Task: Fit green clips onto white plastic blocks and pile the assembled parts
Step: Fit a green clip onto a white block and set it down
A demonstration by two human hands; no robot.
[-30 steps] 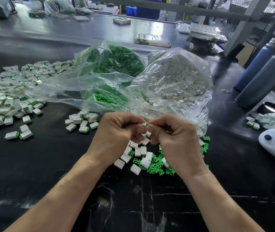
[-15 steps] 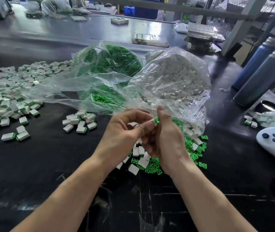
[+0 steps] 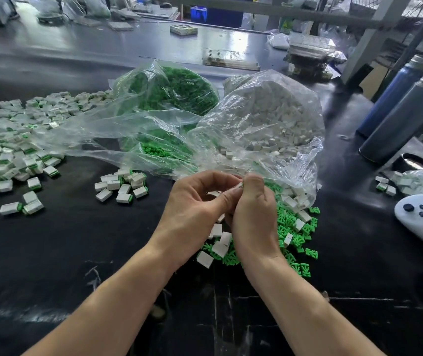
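Step in hand: fitting, by the look of it; both hands meet above the surface (image 3: 63, 253) with one small white block (image 3: 238, 185) between them.
Left hand: the left hand (image 3: 197, 209) curls round the block, thumb and forefinger pinching it at the fingertips.
Right hand: the right hand (image 3: 252, 214) presses in against the left, its thumb on the same block; the fingers are curled tight onto it.
Clip: no green shows at the pinch, so whether a clip is seated, or hidden under the thumbs, cannot be told.
Loose stock: directly beneath and to the right of the hands lies a scatter of loose green clips (image 3: 295, 235) mixed with bare white blocks (image 3: 220, 246).
Bags: just beyond the hands, a clear bag of white blocks (image 3: 269, 119); beyond and to the left of it, a bag of green clips (image 3: 174, 91).
Finished pile: well to the left of the left hand, the big heap of assembled parts (image 3: 4, 147); a smaller cluster (image 3: 120, 186) sits nearer, just left of that hand.
Next move calls for: a firm squeeze to seat the clip if it is not home, then a toss leftward to the piles and a reach down for fresh pieces.
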